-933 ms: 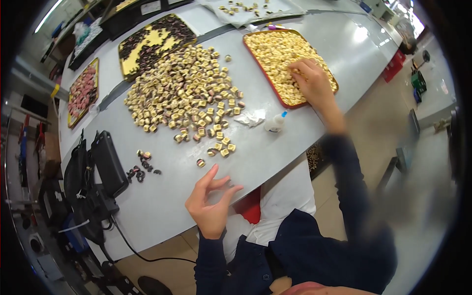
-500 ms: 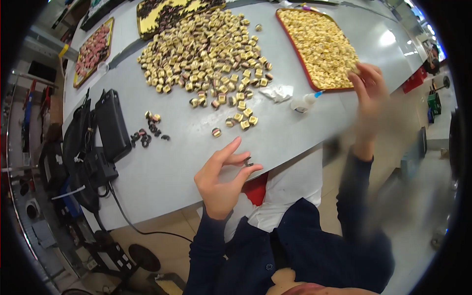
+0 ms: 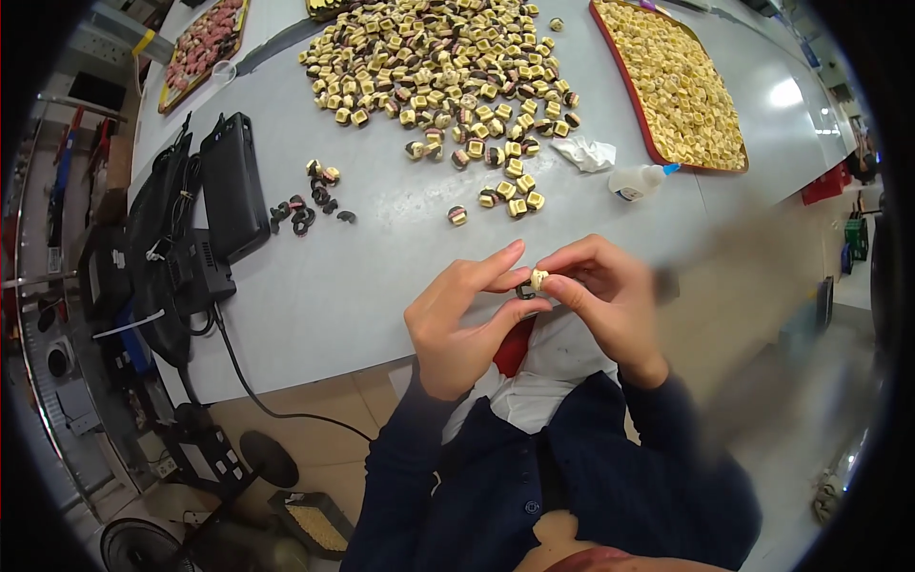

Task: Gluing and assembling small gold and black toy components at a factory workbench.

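Over the table's near edge my hands have come together. Between thumb and fingertips, my left hand (image 3: 446, 322) pinches a small dark curved piece (image 3: 523, 291). My right hand (image 3: 615, 303) pinches a small cream-coloured piece (image 3: 539, 278) against or right beside the dark one; whether they touch is hard to tell. Beyond my hands lies a large heap of small cream, dark and pink pieces (image 3: 429, 71), with several stray ones nearer me. A red-rimmed tray (image 3: 633, 103) at the right holds many loose cream pieces (image 3: 681, 91).
A small white bottle with a blue tip (image 3: 634, 183) and a crumpled white tissue (image 3: 584, 153) lie near the tray. Several loose dark pieces (image 3: 299, 217) are at left, beside a black box-shaped device (image 3: 233, 186) with cables. A tray of pink pieces (image 3: 202, 52) stands far left.
My right hand has come from the red-rimmed tray to my left hand, carrying a cream piece. My left hand still holds the dark piece. The view has shifted slightly.
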Demonstrator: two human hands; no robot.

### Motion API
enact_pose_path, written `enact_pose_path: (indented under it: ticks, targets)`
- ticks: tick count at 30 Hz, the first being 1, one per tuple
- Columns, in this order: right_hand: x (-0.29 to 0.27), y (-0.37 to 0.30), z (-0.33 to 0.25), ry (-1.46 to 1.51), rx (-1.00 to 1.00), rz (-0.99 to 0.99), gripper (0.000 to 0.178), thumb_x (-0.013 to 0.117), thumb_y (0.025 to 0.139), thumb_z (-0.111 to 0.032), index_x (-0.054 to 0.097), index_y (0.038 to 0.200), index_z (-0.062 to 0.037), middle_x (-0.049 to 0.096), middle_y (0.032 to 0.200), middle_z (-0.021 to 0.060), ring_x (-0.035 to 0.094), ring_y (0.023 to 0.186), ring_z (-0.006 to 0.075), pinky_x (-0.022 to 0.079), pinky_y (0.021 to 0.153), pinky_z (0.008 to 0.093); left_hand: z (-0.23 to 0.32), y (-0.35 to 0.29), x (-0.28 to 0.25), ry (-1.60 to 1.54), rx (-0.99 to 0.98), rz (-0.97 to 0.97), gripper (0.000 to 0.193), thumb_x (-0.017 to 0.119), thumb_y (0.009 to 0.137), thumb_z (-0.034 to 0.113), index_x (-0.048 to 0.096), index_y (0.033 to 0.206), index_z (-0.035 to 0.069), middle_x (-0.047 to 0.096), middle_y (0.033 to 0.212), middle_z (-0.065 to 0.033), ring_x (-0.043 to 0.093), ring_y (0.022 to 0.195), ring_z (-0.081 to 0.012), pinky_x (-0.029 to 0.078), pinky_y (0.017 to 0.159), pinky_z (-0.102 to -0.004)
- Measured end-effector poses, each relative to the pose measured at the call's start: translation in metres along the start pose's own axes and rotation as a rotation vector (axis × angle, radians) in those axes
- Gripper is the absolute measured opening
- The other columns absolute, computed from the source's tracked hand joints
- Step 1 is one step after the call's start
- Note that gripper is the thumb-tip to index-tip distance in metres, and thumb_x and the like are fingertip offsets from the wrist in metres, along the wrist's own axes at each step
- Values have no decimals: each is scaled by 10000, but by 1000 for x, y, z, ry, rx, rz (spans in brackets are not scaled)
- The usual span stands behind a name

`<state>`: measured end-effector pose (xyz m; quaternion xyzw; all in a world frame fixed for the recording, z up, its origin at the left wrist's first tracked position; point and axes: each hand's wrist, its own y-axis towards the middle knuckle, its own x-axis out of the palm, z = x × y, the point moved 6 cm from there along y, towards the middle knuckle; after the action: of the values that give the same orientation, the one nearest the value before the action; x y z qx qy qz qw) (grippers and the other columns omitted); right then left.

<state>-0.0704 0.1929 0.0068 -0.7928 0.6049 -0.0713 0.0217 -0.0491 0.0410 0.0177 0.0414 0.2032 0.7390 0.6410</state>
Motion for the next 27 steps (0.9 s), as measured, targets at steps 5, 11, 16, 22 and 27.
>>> enact_pose_path:
  ticks: [5, 11, 16, 22, 27]
  targets:
    - [0, 2, 0, 18, 66, -35, 151, 639, 812, -10, 599, 948, 43, 636, 905, 98, 604, 839, 136, 481, 762, 254, 3, 3, -1, 44, 116, -6, 536, 800, 536, -28, 629, 1043, -1, 681, 822, -98, 606, 750, -169, 487, 709, -283]
    - [-1, 2, 0, 55, 62, -73, 148, 644, 810, -13, 601, 939, 47, 636, 901, 102, 606, 845, 137, 481, 767, 253, 3, 4, -1, 45, 107, 1, 518, 795, 536, -30, 636, 1028, 2, 681, 819, -84, 610, 777, -181, 489, 710, -286]
    - [5, 5, -2, 62, 137, -170, 175, 638, 819, -23, 560, 965, 36, 626, 933, 107, 599, 871, 136, 478, 782, 253, 7, 3, -2, 41, 163, 11, 487, 754, 553, -39, 653, 1023, 35, 665, 827, -50, 603, 773, -196, 488, 668, -276]
    - [8, 5, 0, 223, 186, -288, 191, 603, 841, -15, 520, 1010, 19, 603, 992, 98, 574, 923, 125, 472, 808, 254, 14, 2, 1, 59, 280, -14, 466, 788, 531, -43, 644, 971, 12, 659, 805, -86, 618, 770, -212, 503, 673, -291]
    - [10, 14, -9, 234, 68, -188, 245, 569, 859, -7, 535, 1093, 53, 575, 1039, 108, 567, 953, 140, 467, 831, 257, 18, 4, -5, 77, 236, 60, 447, 793, 553, -23, 636, 971, 3, 651, 879, -105, 615, 810, -236, 496, 715, -305]
